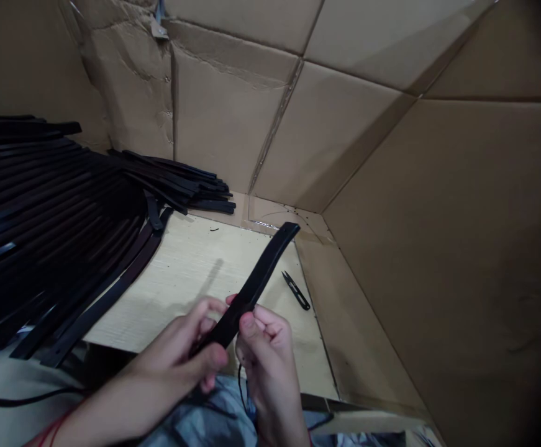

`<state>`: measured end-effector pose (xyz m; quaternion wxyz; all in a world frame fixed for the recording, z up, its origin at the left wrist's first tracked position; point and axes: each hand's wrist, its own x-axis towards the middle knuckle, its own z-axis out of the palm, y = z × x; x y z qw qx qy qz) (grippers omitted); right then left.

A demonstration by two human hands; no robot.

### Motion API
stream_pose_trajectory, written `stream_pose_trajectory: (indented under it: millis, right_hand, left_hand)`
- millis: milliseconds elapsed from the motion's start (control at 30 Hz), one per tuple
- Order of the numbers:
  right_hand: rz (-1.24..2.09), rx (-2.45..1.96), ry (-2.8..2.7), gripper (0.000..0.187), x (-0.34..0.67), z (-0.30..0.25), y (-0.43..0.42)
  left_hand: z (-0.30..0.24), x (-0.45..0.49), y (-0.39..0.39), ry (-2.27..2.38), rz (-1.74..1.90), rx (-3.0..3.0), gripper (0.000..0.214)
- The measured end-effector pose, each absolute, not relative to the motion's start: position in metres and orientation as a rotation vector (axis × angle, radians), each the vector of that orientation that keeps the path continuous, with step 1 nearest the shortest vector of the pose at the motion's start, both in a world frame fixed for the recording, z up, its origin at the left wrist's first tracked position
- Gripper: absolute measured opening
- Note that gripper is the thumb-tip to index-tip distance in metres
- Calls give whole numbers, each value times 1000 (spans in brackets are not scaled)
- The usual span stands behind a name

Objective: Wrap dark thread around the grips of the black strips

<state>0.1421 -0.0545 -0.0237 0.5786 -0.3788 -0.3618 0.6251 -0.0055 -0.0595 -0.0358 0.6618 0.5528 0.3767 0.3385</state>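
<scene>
A flat black strap (263, 267), perhaps leather, slants upward from my two hands over the front of the pale board. My left hand (195, 344) is closed round its lower part, thumb on the near side. Close beside it, my right hand (265, 338) pinches the strap's edge between thumb and fingers. A thin dark cord (241, 388) hangs below my right hand; where it begins is hidden. To the right of the strap, a pair of black thread snips (295, 290) lies on the board.
Many black straps (41, 236) are fanned out in a heap on the left, with a smaller bundle (181, 183) behind. The pale wooden board (153, 304) covers the work surface. Cardboard walls (233, 118) enclose the back and right. A short thread scrap (213, 230) lies on the board.
</scene>
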Motion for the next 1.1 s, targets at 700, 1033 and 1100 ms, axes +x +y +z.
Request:
stream_pose_trajectory:
  millis: [700, 1033, 1100]
  right_hand:
    - [1600, -690, -980, 43, 143, -15, -53]
    - [1419, -854, -1034, 19, 135, 5, -58]
    - [1420, -847, -1049, 19, 139, 1, -59]
  left_hand:
    - [-40, 0, -45, 389, 584, 818, 46]
    - [-5, 2, -64, 941, 875, 1376, 32]
    - [-4, 2, -68, 868, 868, 1267, 35]
